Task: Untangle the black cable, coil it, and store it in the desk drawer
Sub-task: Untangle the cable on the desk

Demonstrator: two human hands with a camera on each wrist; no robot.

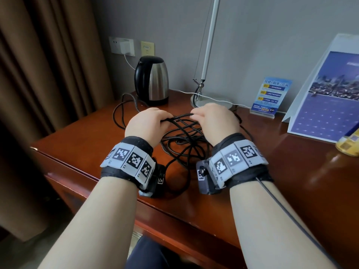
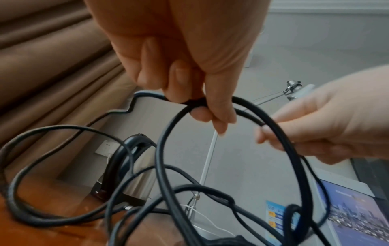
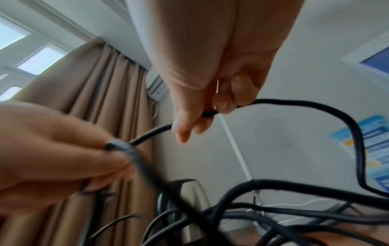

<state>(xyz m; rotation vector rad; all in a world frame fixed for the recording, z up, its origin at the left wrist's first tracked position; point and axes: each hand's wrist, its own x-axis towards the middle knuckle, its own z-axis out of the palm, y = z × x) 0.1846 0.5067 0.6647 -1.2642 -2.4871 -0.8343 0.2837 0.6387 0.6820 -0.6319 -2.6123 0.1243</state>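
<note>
A long black cable point(image 1: 184, 136) lies in a tangled heap of crossing loops on the wooden desk point(image 1: 272, 171), with one loop trailing left toward the kettle. My left hand point(image 1: 149, 123) pinches a raised strand point(image 2: 195, 101) between thumb and fingers above the heap. My right hand point(image 1: 213, 117) pinches the same raised stretch point(image 3: 210, 114) a short way to the right. The strand runs taut between both hands point(image 1: 180, 116). More loops point(image 2: 147, 199) hang and lie below my fingers. No drawer shows in any view.
A steel and black kettle point(image 1: 152, 80) stands at the back left. A desk lamp point(image 1: 206, 55) with a round base stands behind my right hand, a thin white wire beside it. A blue leaflet stand point(image 1: 270, 96), a calendar point(image 1: 330, 98) and a yellow packet point(image 1: 349, 144) fill the right.
</note>
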